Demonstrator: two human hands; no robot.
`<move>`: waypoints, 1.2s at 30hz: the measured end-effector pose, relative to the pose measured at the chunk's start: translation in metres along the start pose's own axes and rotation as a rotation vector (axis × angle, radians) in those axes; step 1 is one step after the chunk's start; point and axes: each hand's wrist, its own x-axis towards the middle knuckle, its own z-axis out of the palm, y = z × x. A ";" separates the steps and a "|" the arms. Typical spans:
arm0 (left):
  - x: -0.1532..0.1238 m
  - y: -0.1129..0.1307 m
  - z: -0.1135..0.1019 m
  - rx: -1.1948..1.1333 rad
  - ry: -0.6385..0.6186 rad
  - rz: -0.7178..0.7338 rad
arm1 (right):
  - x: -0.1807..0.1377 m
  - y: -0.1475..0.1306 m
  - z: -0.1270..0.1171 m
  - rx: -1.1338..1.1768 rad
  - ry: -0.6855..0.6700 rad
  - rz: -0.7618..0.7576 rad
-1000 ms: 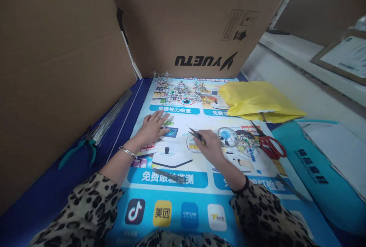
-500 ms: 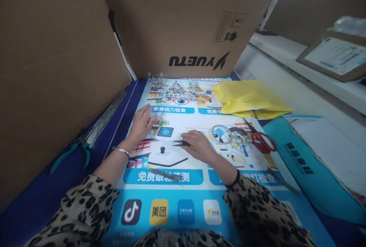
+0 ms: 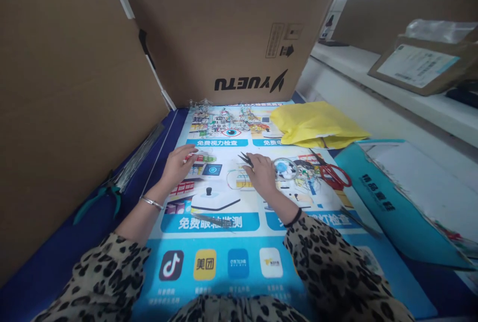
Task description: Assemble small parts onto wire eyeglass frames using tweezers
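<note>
My right hand (image 3: 262,175) is closed round small dark pliers (image 3: 246,159), whose jaws point up and left past the fingers. Below the jaws, a thin wire loop (image 3: 236,180) shows faintly over the poster; whether it is held is unclear. Left of it, my left hand (image 3: 179,163) is low over the poster sheet (image 3: 175,274), thumb and fingers slightly apart, with nothing visible between them. Just right of my right hand lies a round clear dish or spool (image 3: 286,168). Beside that is a tangle of fine wire and small coloured bits (image 3: 306,175).
Red scissors (image 3: 336,176), tweezers (image 3: 361,223) and a teal shoebox piece (image 3: 377,195) lie right. A yellow bag (image 3: 319,124) and wirework (image 3: 226,118) lie farther back. Teal pliers (image 3: 100,201) and wire strands (image 3: 140,158) are left; cut wires (image 3: 214,221) lie nearer. Cardboard (image 3: 224,23) walls the back.
My right hand has moved up and slightly right with the pliers, whose jaws now tilt upward. My left hand has shifted slightly, its fingers less raised. The camera view has turned a little.
</note>
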 end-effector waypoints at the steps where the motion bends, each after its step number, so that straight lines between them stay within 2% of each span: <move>1: -0.004 0.007 -0.003 -0.034 -0.033 0.023 | 0.000 0.000 0.000 -0.023 -0.006 0.012; 7: -0.044 0.046 -0.021 -0.020 -0.329 0.204 | -0.001 0.001 0.006 -0.064 -0.018 0.010; 11: -0.073 0.062 -0.028 0.047 -0.389 0.233 | -0.002 -0.001 0.004 -0.001 0.002 -0.032; 14: -0.089 0.069 -0.026 0.073 -0.383 0.238 | -0.006 -0.002 0.000 0.094 -0.007 -0.165; 19: -0.100 0.067 -0.018 0.012 -0.274 0.217 | -0.011 -0.005 -0.001 0.101 -0.121 -0.396; 24: -0.102 0.064 -0.015 -0.039 -0.285 0.230 | -0.012 -0.008 0.002 0.031 -0.160 -0.449; 30: -0.103 0.063 -0.015 -0.067 -0.295 0.222 | -0.013 -0.015 0.005 -0.013 -0.062 -0.465; 33: -0.102 0.064 -0.017 -0.065 -0.290 0.202 | -0.021 -0.024 0.000 0.097 0.011 -0.439; 36: -0.101 0.063 -0.018 -0.042 -0.265 0.174 | -0.037 -0.042 -0.010 0.246 -0.088 -0.498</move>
